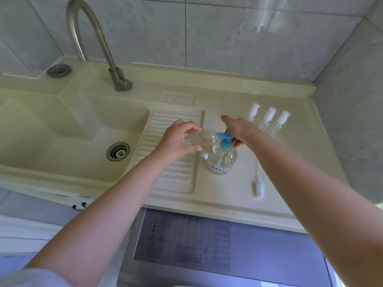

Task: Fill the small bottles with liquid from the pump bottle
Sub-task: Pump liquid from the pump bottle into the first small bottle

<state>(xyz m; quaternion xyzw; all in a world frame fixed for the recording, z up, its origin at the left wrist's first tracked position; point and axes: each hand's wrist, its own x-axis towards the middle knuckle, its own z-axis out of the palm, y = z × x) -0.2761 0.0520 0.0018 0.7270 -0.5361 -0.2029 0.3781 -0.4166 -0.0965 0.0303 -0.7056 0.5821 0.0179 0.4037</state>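
Closest to the person, a thin white bottle brush (257,186) lies flat on the cream surface (290,179). Just past it stands the big clear pump bottle with a blue pump top (222,160), next to the ribbed washboard part (176,168). The left hand (178,139) grips a small clear plastic bottle (200,138), held on its side, with its open end right at the blue spout. The right hand (238,129) rests on the blue pump top; its fingers curl down around the far side. Behind the right hand, three small spray pumps with white caps (268,117) lie in a row on the surface. To the left is the deep cream sink (68,129) with a round metal drain (118,151). A tall curved metal tap (99,42) stands at the back.
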